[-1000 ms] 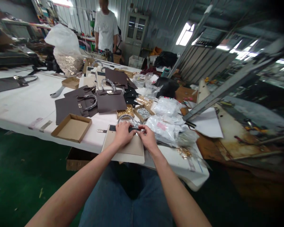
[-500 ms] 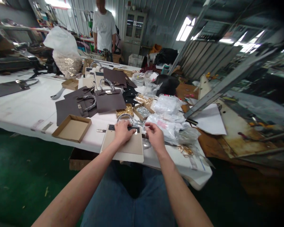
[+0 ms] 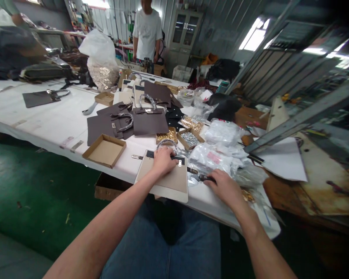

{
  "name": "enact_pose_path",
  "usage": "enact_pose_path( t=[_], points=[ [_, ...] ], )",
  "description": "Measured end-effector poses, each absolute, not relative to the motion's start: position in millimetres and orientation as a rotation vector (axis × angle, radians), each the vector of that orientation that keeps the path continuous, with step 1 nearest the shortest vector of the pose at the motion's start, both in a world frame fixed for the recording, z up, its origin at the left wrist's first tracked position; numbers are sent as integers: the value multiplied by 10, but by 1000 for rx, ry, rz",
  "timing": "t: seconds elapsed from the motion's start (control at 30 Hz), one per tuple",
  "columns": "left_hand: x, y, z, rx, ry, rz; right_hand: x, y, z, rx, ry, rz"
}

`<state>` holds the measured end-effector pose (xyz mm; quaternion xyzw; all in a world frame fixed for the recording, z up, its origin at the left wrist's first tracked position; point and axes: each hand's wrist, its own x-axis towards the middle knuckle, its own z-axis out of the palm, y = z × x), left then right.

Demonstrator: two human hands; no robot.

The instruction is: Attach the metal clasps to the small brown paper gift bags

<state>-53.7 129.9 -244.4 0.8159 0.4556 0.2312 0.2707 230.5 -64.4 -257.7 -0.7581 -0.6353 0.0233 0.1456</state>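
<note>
A beige bag panel [image 3: 165,182] with a dark strip along its top lies on the near table edge. My left hand [image 3: 163,161] rests on its upper part, fingers bent over the dark strip, holding it down. By my left thumb sits a small metal plate [image 3: 180,163]. A wrapped loop handle [image 3: 166,144] rises behind the panel. Straps with metal ends, a left one [image 3: 137,157] and a right one [image 3: 192,170], stick out at its sides. To the right, my right hand [image 3: 222,184] is closed on a dark-handled tool [image 3: 205,178], whose working end I cannot make out.
Left of the panel is a cardboard tray [image 3: 104,151]. Behind stand a brown handbag [image 3: 150,122], a box of gold hardware [image 3: 166,135] and a box of silver hardware [image 3: 189,139]. Plastic bags [image 3: 212,157] crowd the right side. Across the table stands a person [image 3: 147,33].
My right hand has moved right, away from the panel's edge, and has taken hold of the dark-handled tool. My left hand stays on the panel. The view has swung left.
</note>
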Motion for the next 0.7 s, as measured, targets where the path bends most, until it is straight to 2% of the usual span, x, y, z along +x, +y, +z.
enact_pose_path(
  t=[0.13, 0.27, 0.4, 0.47, 0.7],
  points=[
    [-511, 1284, -2413, 2162, 1262, 646, 2220, -634, -2397, -2023, -1501, -9],
    [-471, 1323, -2422, 2135, 1283, 619, 1886, -314, -2077, -1594, -1095, 279],
    [-433, 1377, -2414, 2146, 1307, 570, 1366, 196, -1824, -1227, -961, 557],
    [-413, 1416, -2397, 2163, 1333, 533, 1137, 408, -1799, -1178, -936, 606],
    [-369, 1558, -2314, 2146, 1340, 335, 749, 764, -2061, -1136, -930, 443]
  ],
)
